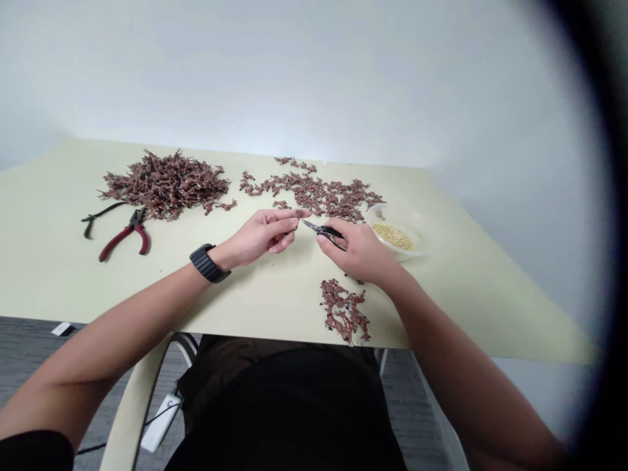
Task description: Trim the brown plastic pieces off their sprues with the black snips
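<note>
My left hand (267, 234) is closed in a pinch around a small brown figure (300, 214), mostly covered by the fingers. In my right hand (360, 248) is a black-handled tool with pointed metal jaws (316, 229), like small pliers or snips. Its tip points left and almost meets the left fingertips; whether it touches the figure I cannot tell. Beyond both hands lies a loose spread of small brown animal-like figures (333, 195). A smaller group of brown figures (343, 311) lies by the table's near edge, below my right wrist.
A large heap of brown figures (169, 183) covers the back left. Red-handled pliers (128, 234) rest before it, beside a thin black tool (103, 214). Right of my right hand, a clear bowl (417, 252) holds tiny golden pieces (392, 235). A wall (275, 78) borders the pale table (235, 304).
</note>
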Tool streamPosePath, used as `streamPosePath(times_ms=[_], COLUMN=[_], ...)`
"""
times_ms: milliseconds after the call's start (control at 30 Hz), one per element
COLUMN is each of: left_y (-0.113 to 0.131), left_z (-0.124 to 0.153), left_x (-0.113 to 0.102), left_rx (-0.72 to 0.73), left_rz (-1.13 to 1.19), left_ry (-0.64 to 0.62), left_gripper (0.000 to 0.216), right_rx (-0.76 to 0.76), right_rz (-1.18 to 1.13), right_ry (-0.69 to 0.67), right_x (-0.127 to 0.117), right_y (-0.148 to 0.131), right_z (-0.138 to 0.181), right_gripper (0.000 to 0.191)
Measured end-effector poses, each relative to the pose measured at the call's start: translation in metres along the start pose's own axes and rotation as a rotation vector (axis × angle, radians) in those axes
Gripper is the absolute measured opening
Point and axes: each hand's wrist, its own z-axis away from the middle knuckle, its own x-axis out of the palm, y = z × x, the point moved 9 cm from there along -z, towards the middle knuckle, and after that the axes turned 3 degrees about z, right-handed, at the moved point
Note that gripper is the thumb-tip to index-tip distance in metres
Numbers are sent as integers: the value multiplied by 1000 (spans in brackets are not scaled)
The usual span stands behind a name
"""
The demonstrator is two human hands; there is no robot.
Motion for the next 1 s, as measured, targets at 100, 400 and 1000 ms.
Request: streamPosePath(times_ms=[100, 400, 1000], left_y=[16, 22, -3], left_z=[3, 1, -2], left_x=[4, 0, -3], left_rx=[192, 274, -40], left_rz=[-373, -452, 74], left_ry=[7, 66, 50], left_gripper=[50, 48, 36], right_rx=[218, 242, -161], right_rz=[-392, -505, 204], right_ry=[-186, -133, 107], right_x=[15, 13, -5], right_y=[13, 20, -4], right_z=[4, 0, -2], right_gripper=[37, 40, 21])
